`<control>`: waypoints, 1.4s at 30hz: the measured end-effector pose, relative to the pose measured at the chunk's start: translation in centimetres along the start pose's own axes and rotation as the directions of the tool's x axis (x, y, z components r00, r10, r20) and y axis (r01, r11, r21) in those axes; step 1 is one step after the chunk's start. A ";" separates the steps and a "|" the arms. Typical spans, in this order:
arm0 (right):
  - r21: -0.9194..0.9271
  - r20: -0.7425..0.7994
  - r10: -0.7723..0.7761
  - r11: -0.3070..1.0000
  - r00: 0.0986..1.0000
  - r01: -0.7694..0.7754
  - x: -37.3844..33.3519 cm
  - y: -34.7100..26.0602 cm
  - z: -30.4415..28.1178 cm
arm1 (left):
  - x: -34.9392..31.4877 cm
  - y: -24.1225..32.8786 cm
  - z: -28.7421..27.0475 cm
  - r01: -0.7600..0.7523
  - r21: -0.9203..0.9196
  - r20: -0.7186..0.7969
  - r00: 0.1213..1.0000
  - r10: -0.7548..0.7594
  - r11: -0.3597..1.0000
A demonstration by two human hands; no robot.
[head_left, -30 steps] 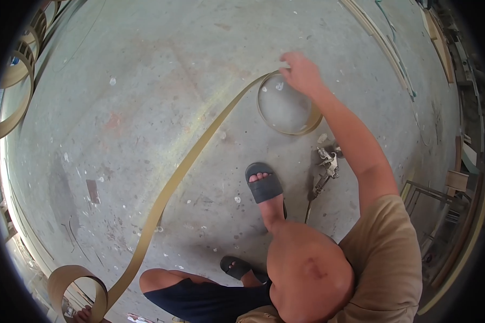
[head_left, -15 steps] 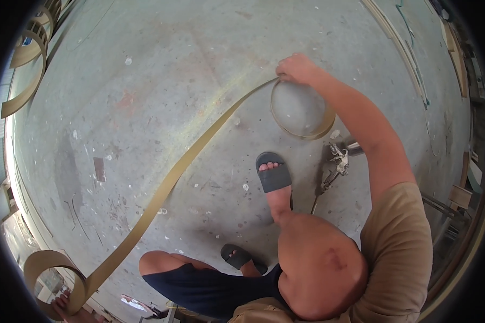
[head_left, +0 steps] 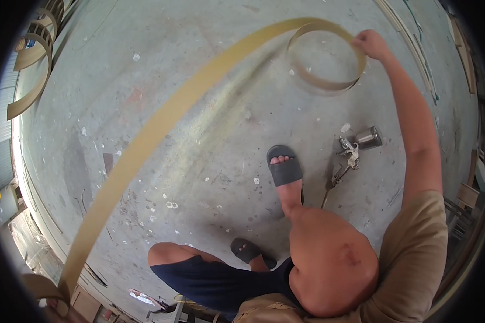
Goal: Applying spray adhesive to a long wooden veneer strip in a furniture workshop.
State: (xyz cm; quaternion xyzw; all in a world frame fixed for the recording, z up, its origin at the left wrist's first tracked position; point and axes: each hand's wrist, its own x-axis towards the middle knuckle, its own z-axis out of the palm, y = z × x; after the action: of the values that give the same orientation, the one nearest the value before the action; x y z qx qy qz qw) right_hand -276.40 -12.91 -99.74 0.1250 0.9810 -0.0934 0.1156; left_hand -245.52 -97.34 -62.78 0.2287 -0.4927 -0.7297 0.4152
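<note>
A long, flat, bendy tan strip [head_left: 161, 126] arches across the floor from lower left to upper right. Its far end curls into a loop beside my right hand [head_left: 371, 44], whose fingers pinch the strip's edge. At the lower left rim, my left hand [head_left: 52, 303] grips the other, coiled end; it is dim and mostly hidden by the coil. On the floor to the right lies a metal spray gun [head_left: 350, 153] with a silver cup [head_left: 368, 138], below the loop and apart from both hands.
My sandalled right foot [head_left: 284, 166] and left foot [head_left: 248, 251] stand on the stained grey concrete floor [head_left: 210, 183]. More curled tan strips [head_left: 35, 91] hang at the upper left edge. Long thin pieces [head_left: 407, 43] lie at the upper right.
My right hand has moved up and to the right, carrying the looped end along. The strip now bows upward in a higher arch. My left hand's coil sits lower, nearer the rim.
</note>
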 end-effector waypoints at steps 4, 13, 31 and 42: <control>0.433 0.066 0.294 0.852 0.954 -0.292 -0.1 7.3 -0.2 | 4.0 -7.6 -4.1 0.512 -0.060 0.734 0.605 -0.310 0.857; 0.882 0.074 0.754 0.257 0.653 -0.396 -1.8 12.9 4.3 | -8.3 -37.8 9.4 0.477 -0.503 0.134 0.867 -0.480 0.721; 0.718 -0.108 -0.557 0.529 0.824 0.452 -12.2 -25.9 9.1 | -27.4 -54.1 15.3 0.746 -0.261 0.228 0.665 -0.711 0.613; 0.793 -0.093 -0.719 0.365 0.688 0.488 -13.5 -32.9 5.6 | -22.5 -48.6 10.3 0.930 0.344 0.007 0.138 -0.990 0.132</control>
State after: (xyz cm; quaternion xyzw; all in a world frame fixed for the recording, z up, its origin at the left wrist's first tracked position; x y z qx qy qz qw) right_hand -271.30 -48.42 -96.65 -0.2252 0.7901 -0.5527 0.1401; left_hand -259.23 -64.93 -104.41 0.4565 -0.3618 -0.7734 -0.2503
